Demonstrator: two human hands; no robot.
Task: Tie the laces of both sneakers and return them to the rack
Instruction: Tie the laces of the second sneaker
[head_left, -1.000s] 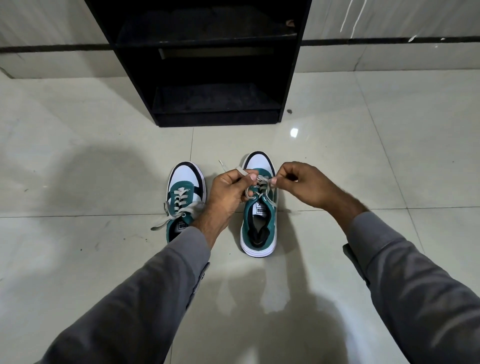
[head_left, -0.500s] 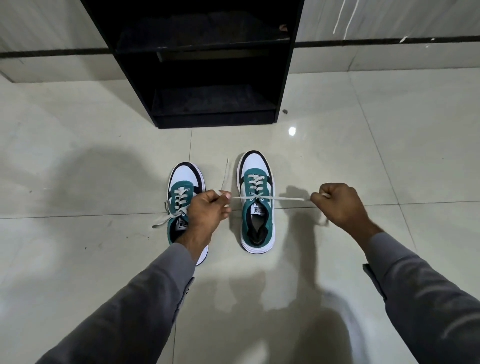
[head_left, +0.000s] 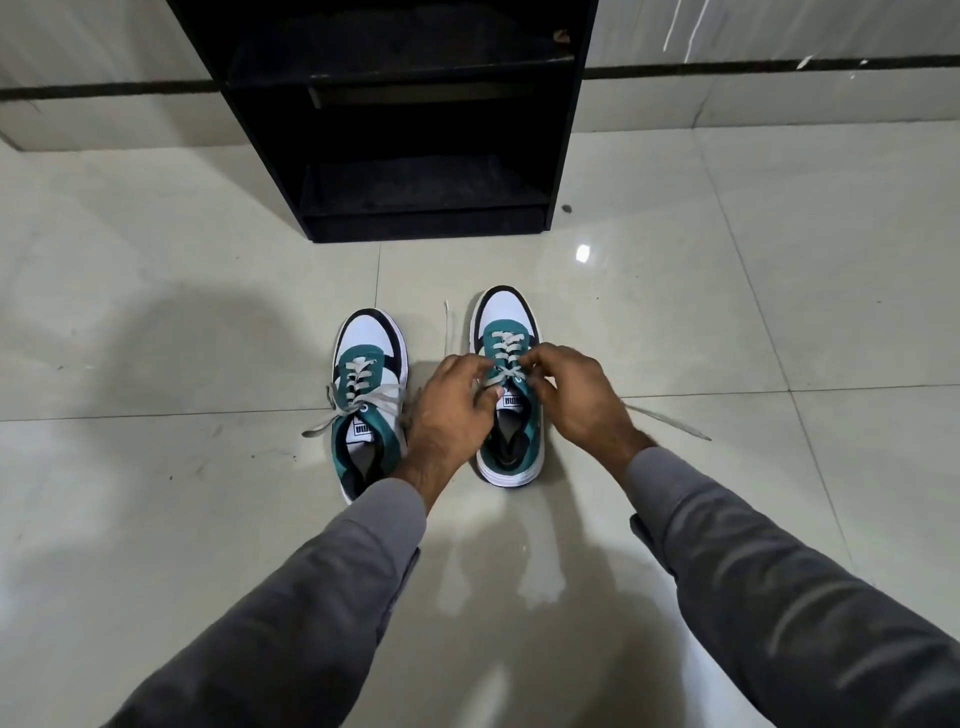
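Two teal, white and black sneakers stand side by side on the floor, toes toward the rack. My left hand (head_left: 453, 405) and my right hand (head_left: 571, 397) meet over the tongue of the right sneaker (head_left: 506, 332), fingers pinched on its grey laces (head_left: 506, 358) at the top eyelets. One loose lace end (head_left: 670, 422) trails right across the floor, another (head_left: 450, 327) lies between the shoes. The left sneaker (head_left: 366, 364) has its laces (head_left: 358, 397) lying loose across it, one end hanging off to the left.
The black shoe rack (head_left: 410, 119) stands against the wall straight ahead, its lower shelf (head_left: 426, 187) open and bare. Glossy pale floor tiles (head_left: 156, 322) surround the shoes. My grey sleeves (head_left: 311, 597) fill the foreground.
Half a second ago my hands were spread wide, pulling the right sneaker's laces taut sideways. Both hands have come back together over the shoe's tongue, and the lace ends now lie slack.
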